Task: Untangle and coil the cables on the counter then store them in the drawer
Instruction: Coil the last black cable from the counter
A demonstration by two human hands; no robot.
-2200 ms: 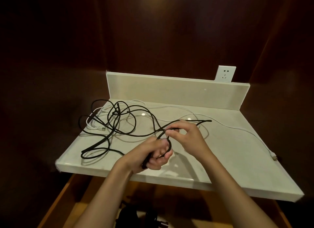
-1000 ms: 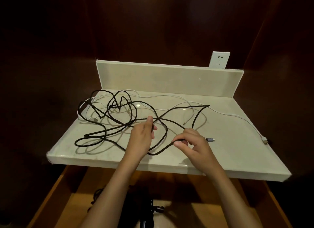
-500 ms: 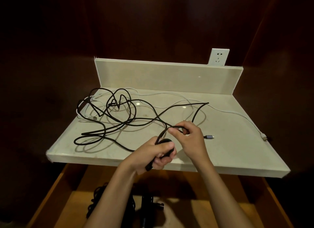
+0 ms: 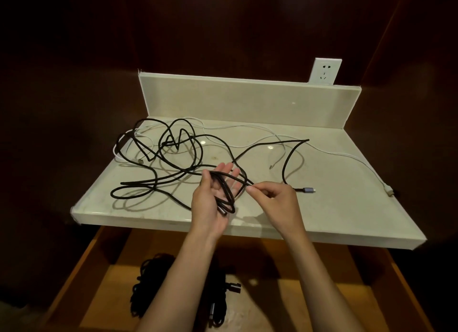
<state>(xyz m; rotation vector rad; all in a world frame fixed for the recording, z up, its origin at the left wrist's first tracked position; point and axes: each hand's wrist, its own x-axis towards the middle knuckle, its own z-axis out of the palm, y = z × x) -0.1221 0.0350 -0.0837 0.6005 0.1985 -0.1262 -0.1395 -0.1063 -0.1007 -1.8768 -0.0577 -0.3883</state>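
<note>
Two hands working a long black braided cable [image 4: 173, 175] over the front edge of a pale stone tabletop [image 4: 347, 208].

The left hand [image 4: 213, 198] lies palm up, its grip apart with fingers straight, a few loops of the cable draped across the palm. The right hand [image 4: 277, 198] has its grip clamped on a strand, pinched between thumb and fingertips just beside the left fingers. The rest of the cable sprawls tangled toward the tabletop's left rear corner, crossing a thin white cable [image 4: 347, 156] that runs to the right edge. Below the front edge, an open wooden drawer [image 4: 81, 269] holds dark coiled cables [image 4: 146, 289].
</note>
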